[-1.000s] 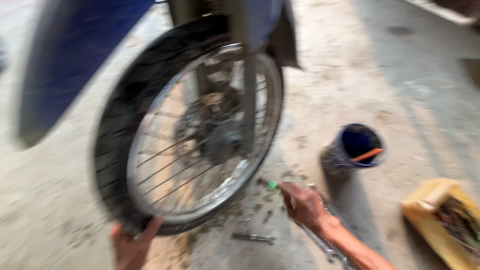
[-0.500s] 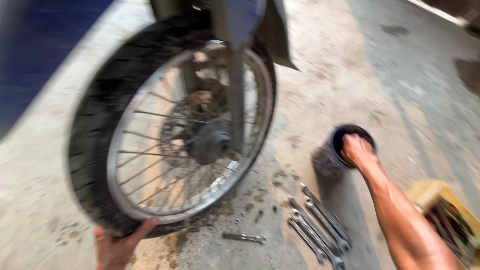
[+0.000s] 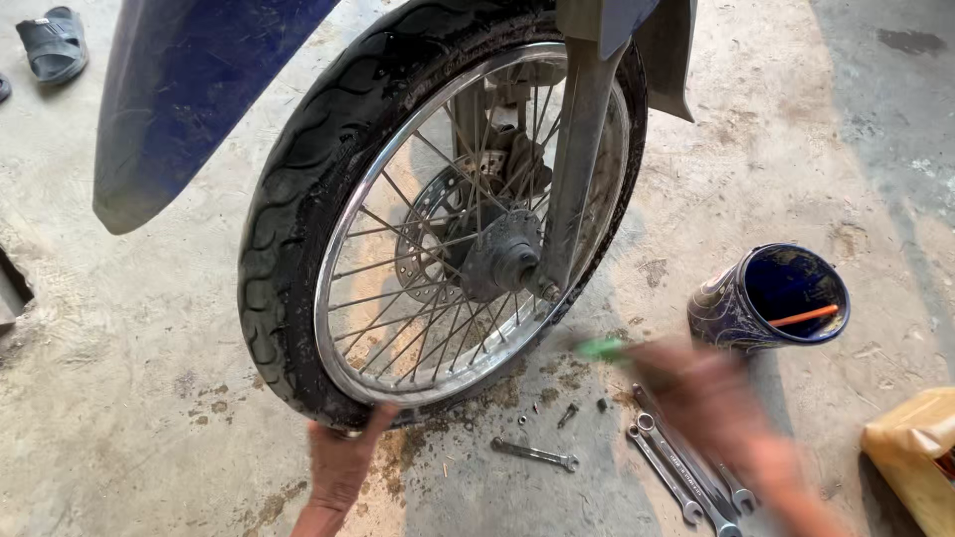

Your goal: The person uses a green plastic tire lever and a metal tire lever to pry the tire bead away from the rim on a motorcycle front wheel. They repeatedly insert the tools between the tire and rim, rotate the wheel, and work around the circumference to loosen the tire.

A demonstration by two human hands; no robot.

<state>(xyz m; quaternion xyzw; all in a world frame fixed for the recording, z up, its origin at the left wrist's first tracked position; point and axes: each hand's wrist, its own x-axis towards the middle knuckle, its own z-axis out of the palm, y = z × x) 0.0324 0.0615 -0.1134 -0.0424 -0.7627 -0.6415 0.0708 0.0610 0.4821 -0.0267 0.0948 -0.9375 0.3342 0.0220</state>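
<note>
Down on the concrete floor [image 3: 139, 418], a motorcycle front wheel [image 3: 438, 214] stands upright in its fork [image 3: 572, 169], with a black tyre, a chrome rim and thin spokes around a dark hub. A blue mudguard [image 3: 189, 94] hangs over it at the upper left.

The left hand [image 3: 343, 462] rests against the bottom of the tyre, its thumb and fingers [image 3: 378, 418] spread apart and pressed on the rubber at the rim's lowest point.

The right hand [image 3: 721, 403] is blurred, to the right of the wheel and above the floor. A small green thing [image 3: 602, 348] shows at its tip, seemingly pinched there, but whether the fingers are truly closed on it I cannot tell.

Just beneath that hand lie several long spanners [image 3: 686, 467], side by side and touching. A single short spanner [image 3: 535, 454] lies apart from them, nearer the wheel, with 2 or 3 small bolts [image 3: 567, 415] beside it.

A dark blue container [image 3: 771, 298] lies tilted to the right, an orange stick inside it. A yellow bag [image 3: 915, 452] sits at the right edge, and a black sandal [image 3: 55, 42] at the far upper left.
</note>
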